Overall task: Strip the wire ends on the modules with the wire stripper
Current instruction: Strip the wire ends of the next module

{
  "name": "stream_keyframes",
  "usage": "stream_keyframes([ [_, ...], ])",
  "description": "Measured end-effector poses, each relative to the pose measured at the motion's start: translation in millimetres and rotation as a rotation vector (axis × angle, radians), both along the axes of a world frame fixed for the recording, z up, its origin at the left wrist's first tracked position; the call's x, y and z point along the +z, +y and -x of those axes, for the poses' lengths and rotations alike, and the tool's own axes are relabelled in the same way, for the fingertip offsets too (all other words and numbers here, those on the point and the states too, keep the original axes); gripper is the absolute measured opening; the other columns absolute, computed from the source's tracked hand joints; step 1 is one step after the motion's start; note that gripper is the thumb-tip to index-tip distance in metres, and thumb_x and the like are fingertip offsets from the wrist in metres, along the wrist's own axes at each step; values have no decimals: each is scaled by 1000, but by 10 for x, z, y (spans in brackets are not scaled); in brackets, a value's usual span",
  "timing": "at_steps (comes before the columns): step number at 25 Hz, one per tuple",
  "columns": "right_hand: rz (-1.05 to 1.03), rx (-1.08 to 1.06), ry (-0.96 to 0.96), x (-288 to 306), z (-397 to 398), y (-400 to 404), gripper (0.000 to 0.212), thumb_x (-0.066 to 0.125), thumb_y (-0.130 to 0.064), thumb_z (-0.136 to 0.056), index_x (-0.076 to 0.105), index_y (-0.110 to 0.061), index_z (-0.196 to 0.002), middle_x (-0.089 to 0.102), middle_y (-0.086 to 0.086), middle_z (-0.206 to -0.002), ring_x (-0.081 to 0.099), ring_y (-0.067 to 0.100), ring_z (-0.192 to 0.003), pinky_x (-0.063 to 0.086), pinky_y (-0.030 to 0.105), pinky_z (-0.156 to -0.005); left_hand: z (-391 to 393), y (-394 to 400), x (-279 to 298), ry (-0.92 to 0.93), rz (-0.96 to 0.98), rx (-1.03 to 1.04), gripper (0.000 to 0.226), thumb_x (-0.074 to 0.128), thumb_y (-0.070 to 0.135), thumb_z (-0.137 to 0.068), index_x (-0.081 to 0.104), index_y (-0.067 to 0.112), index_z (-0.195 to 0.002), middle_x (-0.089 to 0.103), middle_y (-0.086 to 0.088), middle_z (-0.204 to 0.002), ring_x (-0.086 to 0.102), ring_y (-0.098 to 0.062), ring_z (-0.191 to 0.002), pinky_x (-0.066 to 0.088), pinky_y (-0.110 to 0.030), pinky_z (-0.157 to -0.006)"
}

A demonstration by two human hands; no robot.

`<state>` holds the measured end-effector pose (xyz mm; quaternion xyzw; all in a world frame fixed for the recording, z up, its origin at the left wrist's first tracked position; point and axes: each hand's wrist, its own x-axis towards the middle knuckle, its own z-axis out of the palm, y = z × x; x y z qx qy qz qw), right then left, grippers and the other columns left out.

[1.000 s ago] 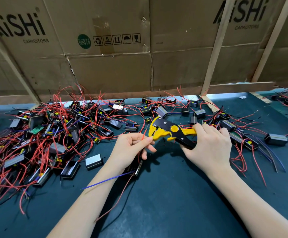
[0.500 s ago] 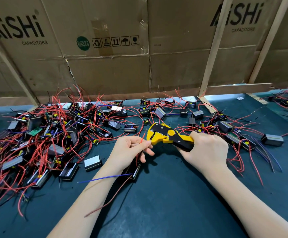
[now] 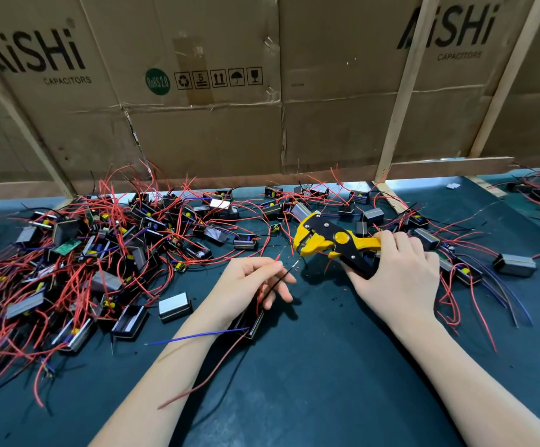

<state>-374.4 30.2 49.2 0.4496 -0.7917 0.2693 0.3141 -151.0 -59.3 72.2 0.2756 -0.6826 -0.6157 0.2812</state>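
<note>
- Even, moderately bright light falls from above and slightly behind the viewer; nothing is blown out
- Soft dark shadows lie on the dark green mat (image 3: pixel 326 382) beneath both forearms and beside the left hand (image 3: pixel 246 285)
- A pale bright strip glows along the gap under the cardboard wall (image 3: pixel 214 140)
- Small glints show on the metal module cases (image 3: pixel 175 306)
- Wide-angle distortion bends the wooden battens (image 3: pixel 397 101) and tilts the edges
- Centre sharp; corners softer and slightly dimmer
</note>
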Motion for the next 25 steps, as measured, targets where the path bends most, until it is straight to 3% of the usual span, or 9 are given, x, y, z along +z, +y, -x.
stream_keyframes([
  [5,-23,48,25,12,-70,-9,60,77,-58,-66,61,-8,-96,59,7,-85,55,33,-83,36,40,-72,1,20,-14,-33,2,-87,35,46,24,-102,72,6,-87,71,-16,-69,46,-15,-43,39,-18,-48],
  [12,-46,135,61,53,-155,4,63,75,-61,-64,63,-9,-98,60,6,-86,56,32,-83,36,40,-73,-13,5,-27,-2,-40,-109,40,50,34,-94,71,0,-92,70,-17,-66,49,-15,-41,44,-19,-50],
  [18,-13,131,30,94,-179,32,62,51,-64,-72,64,-9,-97,60,5,-84,57,32,-83,36,39,-73,-14,-13,-37,-10,-75,-126,44,51,37,-92,71,-2,-96,70,-17,-67,52,-15,-41,44,-19,-50],
  [25,-6,148,63,88,-146,28,51,69,-57,-69,61,-10,-88,59,5,-78,57,32,-76,36,39,-69,-23,2,-13,-28,-65,-126,41,49,33,-95,70,-2,-98,70,-15,-67,52,-13,-41,44,-18,-51],
])
